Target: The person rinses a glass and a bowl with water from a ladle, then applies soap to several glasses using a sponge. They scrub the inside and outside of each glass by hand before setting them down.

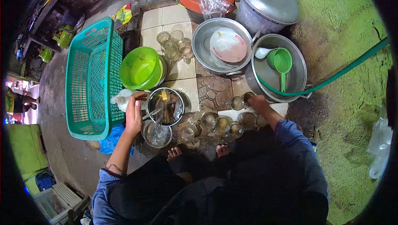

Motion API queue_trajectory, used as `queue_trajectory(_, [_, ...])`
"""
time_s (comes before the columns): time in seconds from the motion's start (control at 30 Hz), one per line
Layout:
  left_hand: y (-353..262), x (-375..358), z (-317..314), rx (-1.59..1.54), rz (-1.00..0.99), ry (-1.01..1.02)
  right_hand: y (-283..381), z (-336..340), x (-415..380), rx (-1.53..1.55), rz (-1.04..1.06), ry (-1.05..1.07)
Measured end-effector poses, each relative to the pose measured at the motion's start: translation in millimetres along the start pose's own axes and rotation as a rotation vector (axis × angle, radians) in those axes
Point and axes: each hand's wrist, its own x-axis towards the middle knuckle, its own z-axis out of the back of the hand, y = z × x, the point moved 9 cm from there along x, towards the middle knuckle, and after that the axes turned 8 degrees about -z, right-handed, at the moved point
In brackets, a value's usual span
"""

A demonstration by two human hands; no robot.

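Note:
My left hand (134, 111) is curled against a white plastic bottle (120, 99), which shows on both sides of it; the grip is partly hidden. Just right of that hand is a metal pot (181, 116) holding spoons and water. A smaller metal bowl (157, 136) of cloudy water stands in front of it. My right hand (258, 104) closes around a glass mug (248, 96), partly covered by the fingers. Another glass mug (237, 103) stands beside it. Several more glass mugs (222, 124) form a row near my feet.
A teal basket (110, 71) and green basin (139, 65) stand left. More mugs (176, 44) are on the tiles. Behind are a metal basin (201, 44) with plates and a lidded pot (267, 11). A green hose (331, 85) crosses a large pot (300, 57) holding a green dipper (282, 61).

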Motion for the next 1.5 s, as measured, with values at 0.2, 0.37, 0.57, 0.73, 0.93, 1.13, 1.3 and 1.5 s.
queue_trajectory(0.2, [6, -5, -9, -0.028, 0.052, 0.038, -3, 2, -8, 0.166, 0.027, 0.052])
queue_trajectory(0.37, [1, -9, -16, -0.084, 0.086, 0.036, -18, 49, -19, 0.338, -0.013, -0.093])
queue_trajectory(0.57, [-38, -7, -42, 0.038, -0.131, 0.194, 8, 124, -29, 0.240, -0.133, 0.152])
queue_trajectory(0.73, [-68, -11, -85, -0.066, -0.139, 0.373, 41, 138, -5, 1.210, -0.017, 0.343])
queue_trajectory(0.93, [-128, 3, -107, -0.129, -0.186, 0.395, 100, 186, -4, 2.114, -0.270, 0.785])
queue_trajectory(1.13, [-144, 30, -103, -0.549, 0.114, 0.461, 112, 260, -7, 2.255, -0.210, 0.820])
queue_trajectory(1.3, [-183, 59, -77, -0.690, 0.176, 0.442, 98, 349, -11, 1.988, 0.036, 0.606])
queue_trajectory(1.5, [-208, 66, -39, -1.136, 0.601, 0.163, 48, 496, -6, 1.146, 0.119, -0.447])
